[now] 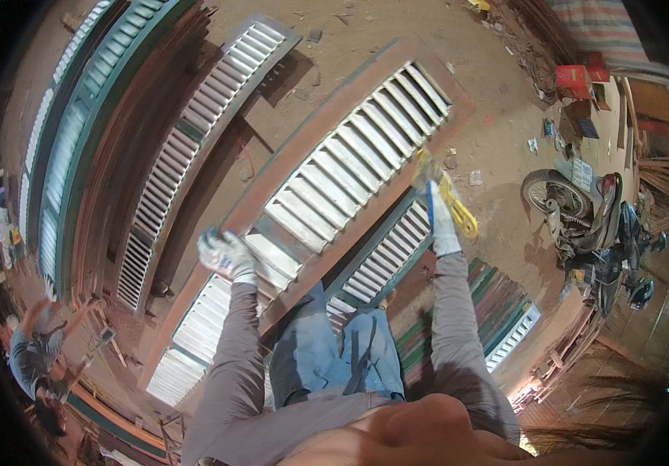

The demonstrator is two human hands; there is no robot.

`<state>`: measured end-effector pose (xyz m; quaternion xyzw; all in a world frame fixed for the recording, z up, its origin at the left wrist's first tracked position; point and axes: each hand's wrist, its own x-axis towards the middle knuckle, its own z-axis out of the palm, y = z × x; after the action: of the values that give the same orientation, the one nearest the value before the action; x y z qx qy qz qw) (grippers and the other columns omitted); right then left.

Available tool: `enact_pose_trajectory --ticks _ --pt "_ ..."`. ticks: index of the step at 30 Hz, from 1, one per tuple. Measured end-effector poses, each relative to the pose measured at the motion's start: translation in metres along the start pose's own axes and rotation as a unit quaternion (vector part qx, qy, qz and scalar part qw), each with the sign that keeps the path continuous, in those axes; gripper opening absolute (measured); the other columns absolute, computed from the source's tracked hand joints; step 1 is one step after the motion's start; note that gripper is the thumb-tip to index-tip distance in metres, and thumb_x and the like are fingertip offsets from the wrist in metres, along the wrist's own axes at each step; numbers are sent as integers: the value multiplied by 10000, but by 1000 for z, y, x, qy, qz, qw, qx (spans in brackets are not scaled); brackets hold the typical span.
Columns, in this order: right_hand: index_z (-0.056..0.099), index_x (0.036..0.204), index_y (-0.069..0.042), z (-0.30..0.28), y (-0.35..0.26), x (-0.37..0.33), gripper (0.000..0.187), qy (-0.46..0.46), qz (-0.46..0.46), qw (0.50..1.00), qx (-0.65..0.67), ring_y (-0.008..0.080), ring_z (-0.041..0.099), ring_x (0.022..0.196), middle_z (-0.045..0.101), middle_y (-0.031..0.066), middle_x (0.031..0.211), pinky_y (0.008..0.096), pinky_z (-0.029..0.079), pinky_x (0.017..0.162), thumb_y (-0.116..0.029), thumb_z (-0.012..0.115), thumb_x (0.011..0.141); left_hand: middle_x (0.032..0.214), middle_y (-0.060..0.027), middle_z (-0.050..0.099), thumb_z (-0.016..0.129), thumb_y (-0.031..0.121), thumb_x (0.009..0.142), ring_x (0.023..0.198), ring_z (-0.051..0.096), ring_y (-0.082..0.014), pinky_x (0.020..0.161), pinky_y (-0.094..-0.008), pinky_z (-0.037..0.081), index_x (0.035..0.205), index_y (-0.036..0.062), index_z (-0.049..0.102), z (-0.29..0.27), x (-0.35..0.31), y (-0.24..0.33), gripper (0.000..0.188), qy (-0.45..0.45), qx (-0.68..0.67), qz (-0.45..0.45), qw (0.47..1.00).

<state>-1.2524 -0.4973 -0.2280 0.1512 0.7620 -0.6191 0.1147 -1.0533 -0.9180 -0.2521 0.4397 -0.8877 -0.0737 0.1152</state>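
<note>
In the head view, a brown-framed louvred shutter with whitish slats (350,172) slants across in front of the person's knees, above a green-framed louvred shutter (385,260), seemingly so its upper face is reachable. The gloved left hand (226,255) rests at its far edge, perhaps steadying it, though I cannot tell whether the fingers grip; the gloved right hand (439,213) closes around a yellow handheld tool (465,221), its head near the frame, probably for control.

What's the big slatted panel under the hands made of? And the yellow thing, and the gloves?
Panel: perhaps painted wood, with a dull brown frame and pale, faintly shiny slats; metal is possible.
Yellow thing: maybe plastic, from its bright, even colour.
Gloves: probably cloth, as they look soft and matte.
</note>
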Motion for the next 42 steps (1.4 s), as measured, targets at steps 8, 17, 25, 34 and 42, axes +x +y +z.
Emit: enact_pose_trajectory --ticks 8,17,25,34,42 --pt "580 1248 -67 -68 -44 159 339 101 -238 882 -394 293 599 1104 634 142 1194 392 460 963 -182 507 938 1502 -166 356 494 481 891 1443 161 -398 1103 -673 14 1447 256 413 52 -55 271 605 -166 27 133 977" --pt "616 1196 -235 -50 -28 192 322 50 -333 627 -703 165 618 927 640 -55 1176 351 500 787 -238 502 895 1491 -193 342 469 439 916 1407 167 -477 1054 -668 210 1432 203 426 62 -62 271 569 -191 58 140 970" --pt "661 1174 -192 -103 -53 218 320 -6 -334 745 -577 254 636 990 674 37 1141 393 501 846 -242 540 882 1515 -180 292 455 452 915 1396 174 -488 1092 -642 169 1432 193 425 55 -57 277 579 -215 81 128 965" --pt "670 1171 -167 -109 -57 222 333 -175 -299 770 -536 274 635 1051 672 85 1155 368 504 897 -182 559 857 1502 -211 310 456 432 916 1370 248 -494 1066 -636 237 1432 155 413 53 -57 278 587 -205 75 139 966" --pt "668 1168 -164 -89 -52 240 346 -15 -344 725 -597 254 649 1018 685 66 1125 378 505 883 -165 564 838 1536 -141 285 441 476 916 1431 109 -460 1076 -684 125 1466 270 378 58 -59 277 590 -258 70 90 959"
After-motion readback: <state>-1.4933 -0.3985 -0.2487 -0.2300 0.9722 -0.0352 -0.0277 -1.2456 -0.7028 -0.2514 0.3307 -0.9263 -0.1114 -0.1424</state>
